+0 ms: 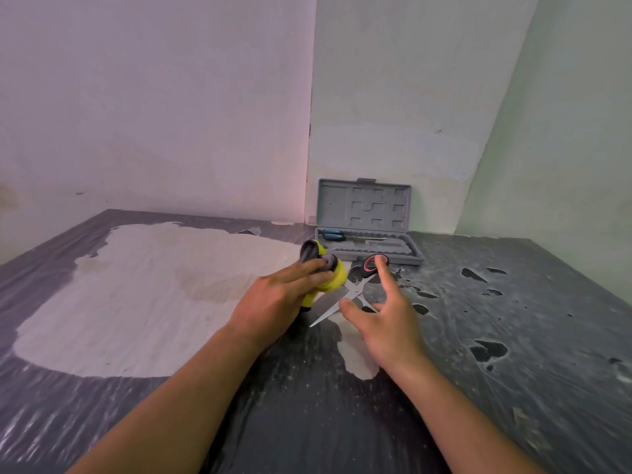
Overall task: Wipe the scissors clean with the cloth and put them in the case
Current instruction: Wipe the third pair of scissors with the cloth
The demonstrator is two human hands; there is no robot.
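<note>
Gripping bunched yellow cloth (328, 275), left hand (273, 302) presses it near scissors (345, 295) lying open-bladed on bench (513, 319). Right hand (386, 323) hovers over blades, fingers spread, holding nothing. Grey case (366, 227) open just behind.

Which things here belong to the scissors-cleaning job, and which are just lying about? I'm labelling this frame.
Part of the job:
- scissors, open, on the table
- yellow cloth, gripped by the left hand
- grey case, lid open
- right hand, open over the scissors

Just there:
- blue-handled tool in the case
- worn table
</note>
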